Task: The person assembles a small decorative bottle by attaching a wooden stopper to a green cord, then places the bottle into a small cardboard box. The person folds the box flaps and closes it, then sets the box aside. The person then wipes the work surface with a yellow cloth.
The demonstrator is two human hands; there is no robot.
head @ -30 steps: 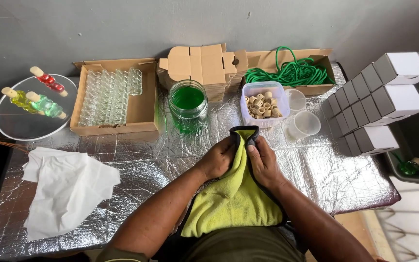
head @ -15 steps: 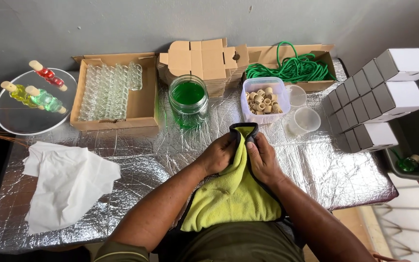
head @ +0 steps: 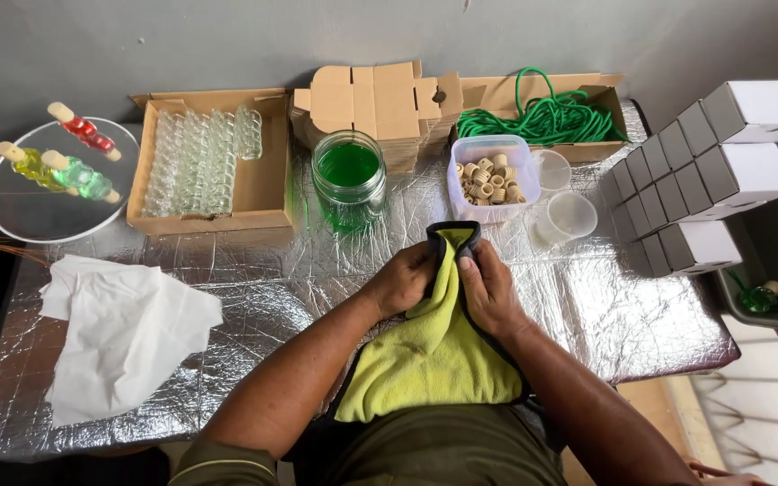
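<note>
Both hands grip one yellow-green cloth (head: 434, 355) at the foil-covered tabletop's (head: 254, 297) near edge: left hand (head: 404, 281) and right hand (head: 488, 290) pinch its dark-edged top fold, just short of the green-liquid jar (head: 348, 180).

Soft even daylight, bright glare scattered across the crinkled foil covering the bench (head: 587, 315), faint shadows, sharp focus, corners slightly darkened.

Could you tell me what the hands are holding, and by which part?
Both hands, left and right, grip the yellow-green cloth near its dark-edged top end.
</note>
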